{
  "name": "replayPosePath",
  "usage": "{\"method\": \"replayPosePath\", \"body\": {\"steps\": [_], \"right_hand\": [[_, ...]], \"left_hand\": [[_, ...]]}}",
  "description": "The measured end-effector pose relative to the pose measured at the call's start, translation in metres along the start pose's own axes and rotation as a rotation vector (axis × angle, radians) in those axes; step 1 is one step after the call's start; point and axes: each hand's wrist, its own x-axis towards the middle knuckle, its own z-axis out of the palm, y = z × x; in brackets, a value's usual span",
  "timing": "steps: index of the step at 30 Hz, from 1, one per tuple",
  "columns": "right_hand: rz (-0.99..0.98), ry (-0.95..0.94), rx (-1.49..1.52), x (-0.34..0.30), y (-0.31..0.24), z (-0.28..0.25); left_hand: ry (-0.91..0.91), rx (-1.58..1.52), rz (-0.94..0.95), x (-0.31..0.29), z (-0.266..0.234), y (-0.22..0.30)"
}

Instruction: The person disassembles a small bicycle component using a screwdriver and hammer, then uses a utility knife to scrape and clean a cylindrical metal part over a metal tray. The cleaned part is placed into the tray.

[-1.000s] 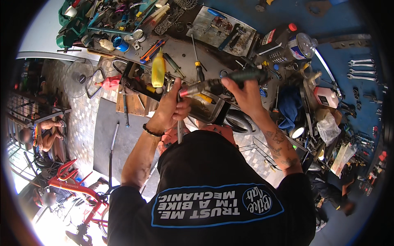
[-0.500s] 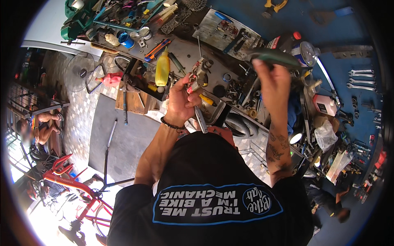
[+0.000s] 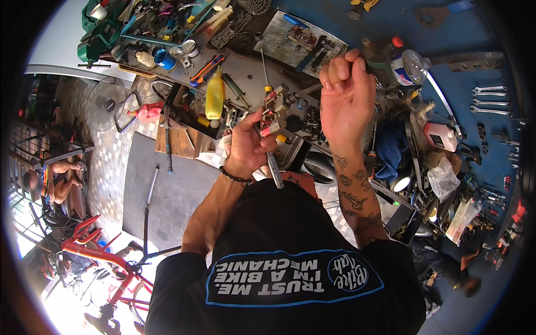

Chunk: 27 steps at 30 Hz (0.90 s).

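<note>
The right hand [image 3: 349, 106] sits further left in the head view than a moment ago, fingers curled, contents unclear, while the left hand [image 3: 245, 146] clasps a tilted, silver-handled, red-marked metal tool [image 3: 270, 130] beside the tabletop [image 3: 241, 68].

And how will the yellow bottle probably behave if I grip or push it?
The yellow bottle looks like smooth plastic, so it may give when squeezed. Its rounded, narrow shape suggests it could roll or tip when pushed.
</note>
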Motion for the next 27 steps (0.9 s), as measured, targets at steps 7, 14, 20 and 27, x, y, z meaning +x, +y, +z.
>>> {"method": "replayPosePath", "body": {"steps": [7,14,20,27], "right_hand": [[-0.062,0.302,-0.181,-0.011,0.017,0.012],[0.328,-0.225,-0.850,-0.007,-0.042,-0.018],[0.928,-0.132,-0.470,0.038,-0.118,-0.060],[0.653,-0.354,-1.068,0.012,-0.084,-0.067]], "left_hand": [[0.202,0.194,0.229,-0.001,0.012,-0.005],[0.006,0.054,0.202,0.000,0.004,0.008],[0.241,0.536,0.467,-0.013,0.004,0.039],[0.304,0.626,0.456,-0.019,-0.020,0.042]]}}
